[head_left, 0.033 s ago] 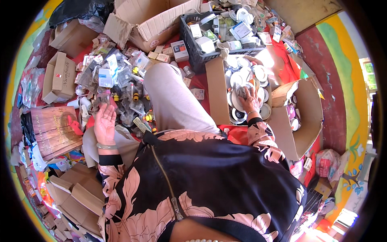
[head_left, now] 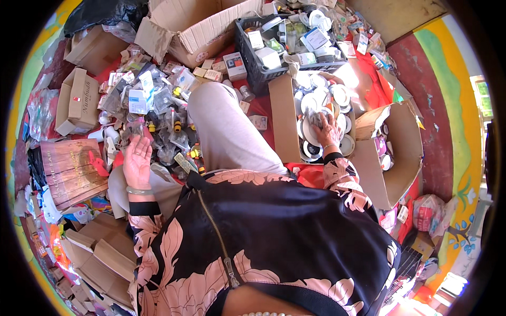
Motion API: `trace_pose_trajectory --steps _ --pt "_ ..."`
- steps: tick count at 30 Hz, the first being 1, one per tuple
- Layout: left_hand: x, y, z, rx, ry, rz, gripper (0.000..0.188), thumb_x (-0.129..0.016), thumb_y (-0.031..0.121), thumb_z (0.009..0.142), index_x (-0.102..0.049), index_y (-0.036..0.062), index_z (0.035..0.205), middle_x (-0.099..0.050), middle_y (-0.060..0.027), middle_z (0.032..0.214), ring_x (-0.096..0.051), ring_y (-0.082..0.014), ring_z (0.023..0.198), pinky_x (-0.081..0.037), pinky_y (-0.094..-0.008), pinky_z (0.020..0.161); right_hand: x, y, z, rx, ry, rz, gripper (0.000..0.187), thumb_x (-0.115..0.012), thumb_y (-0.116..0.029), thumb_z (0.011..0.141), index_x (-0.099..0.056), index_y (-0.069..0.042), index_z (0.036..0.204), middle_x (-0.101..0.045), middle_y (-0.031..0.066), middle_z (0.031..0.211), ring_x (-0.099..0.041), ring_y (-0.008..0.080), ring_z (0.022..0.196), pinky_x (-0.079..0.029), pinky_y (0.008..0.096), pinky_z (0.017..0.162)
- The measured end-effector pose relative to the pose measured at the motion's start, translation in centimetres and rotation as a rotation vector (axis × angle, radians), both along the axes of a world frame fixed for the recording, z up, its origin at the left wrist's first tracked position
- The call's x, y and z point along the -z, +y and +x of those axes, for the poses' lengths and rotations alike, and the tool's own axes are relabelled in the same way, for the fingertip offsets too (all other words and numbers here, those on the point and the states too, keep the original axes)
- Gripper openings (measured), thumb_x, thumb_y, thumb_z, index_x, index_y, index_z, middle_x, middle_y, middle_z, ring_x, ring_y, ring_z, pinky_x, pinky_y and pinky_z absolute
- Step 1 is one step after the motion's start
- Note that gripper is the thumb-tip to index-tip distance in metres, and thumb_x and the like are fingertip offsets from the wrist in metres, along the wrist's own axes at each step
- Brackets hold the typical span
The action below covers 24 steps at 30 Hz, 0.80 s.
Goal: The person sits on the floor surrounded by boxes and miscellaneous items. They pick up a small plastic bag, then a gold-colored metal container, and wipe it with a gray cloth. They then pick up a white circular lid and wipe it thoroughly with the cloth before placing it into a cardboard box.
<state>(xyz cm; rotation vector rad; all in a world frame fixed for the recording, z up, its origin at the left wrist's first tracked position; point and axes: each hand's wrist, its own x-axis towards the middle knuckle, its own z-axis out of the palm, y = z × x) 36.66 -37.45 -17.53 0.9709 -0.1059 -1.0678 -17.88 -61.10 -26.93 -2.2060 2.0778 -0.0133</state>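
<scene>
My right hand [head_left: 329,134] reaches into an upright cardboard box [head_left: 284,124] filled with white round disc-shaped pieces [head_left: 341,96]. Its fingers are bent over a small crumpled clear-grey plastic packet [head_left: 316,118], just above the discs; what is inside the packet is too small to tell. My left hand [head_left: 138,164] lies palm up by my left leg, fingers stretched out and holding nothing. Beyond its fingertips spreads a heap of clear plastic packets [head_left: 166,139], with yellow-and-black small parts [head_left: 177,126] among them.
A black plastic crate [head_left: 253,79] of mixed packages stands beyond the disc box. An open cardboard box [head_left: 408,158] sits to the right, and a larger one [head_left: 211,34] at the back. My raised knee [head_left: 221,116] stands between the heap and the disc box.
</scene>
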Motion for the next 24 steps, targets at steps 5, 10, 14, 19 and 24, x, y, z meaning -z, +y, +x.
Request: trace_pose_trajectory --steps 5,10,14,19,24 --pt "0.0 -0.2 -0.2 -0.007 -0.015 0.031 0.032 -0.052 0.021 0.089 -0.055 -0.0009 0.112 -0.063 -0.0123 0.102 -0.059 -0.0217 0.100 -0.045 -0.0327 0.089 2.0 -2.5 -0.3 0.101 -0.146 -0.145 0.051 -0.065 -0.030 0.076 -0.051 -0.019 0.123 -0.052 0.0141 0.119 -0.045 0.0342 0.114 -0.036 0.0419 0.095" --pt "-0.1 0.0 0.0 -0.003 -0.013 0.038 0.032 -0.053 0.021 0.088 -0.055 -0.0007 0.112 -0.063 -0.0120 0.102 -0.059 -0.0213 0.100 -0.045 -0.0326 0.089 2.7 -5.7 -4.1 0.532 -0.695 -0.336 0.041 -0.063 -0.024 0.076 -0.057 -0.011 0.114 -0.062 0.0154 0.101 -0.059 0.0302 0.093 -0.046 0.0368 0.080" --pt "-0.3 0.1 -0.2 -0.018 -0.007 0.042 0.032 -0.053 0.021 0.088 -0.055 -0.0005 0.112 -0.064 -0.0124 0.101 -0.059 -0.0221 0.100 -0.044 -0.0336 0.089 0.5 -5.2 -6.8 0.919 -1.210 -0.544 0.051 -0.058 -0.029 0.080 -0.048 -0.005 0.124 -0.058 0.0180 0.113 -0.059 0.0294 0.099 -0.047 0.0361 0.084" --pt "0.7 0.8 0.4 0.009 0.019 -0.089 0.031 -0.052 0.021 0.089 -0.056 -0.0005 0.111 -0.063 -0.0143 0.104 -0.059 -0.0239 0.101 -0.045 -0.0346 0.090 2.5 -1.3 -2.1 0.610 -0.701 -0.357 0.058 -0.055 -0.038 0.081 -0.044 -0.005 0.128 -0.049 0.0234 0.125 -0.045 0.0382 0.117 -0.035 0.0408 0.099" --pt "0.7 0.7 0.7 -0.038 0.029 -0.124 0.030 -0.048 0.023 0.090 -0.058 0.0011 0.108 -0.065 -0.0134 0.099 -0.060 -0.0241 0.099 -0.046 -0.0347 0.088 10.1 0.9 -1.3 0.059 -0.481 -0.456 0.047 -0.053 0.005 0.067 -0.058 -0.008 0.112 -0.055 0.0155 0.112 -0.051 0.0310 0.107 -0.038 0.0364 0.097"
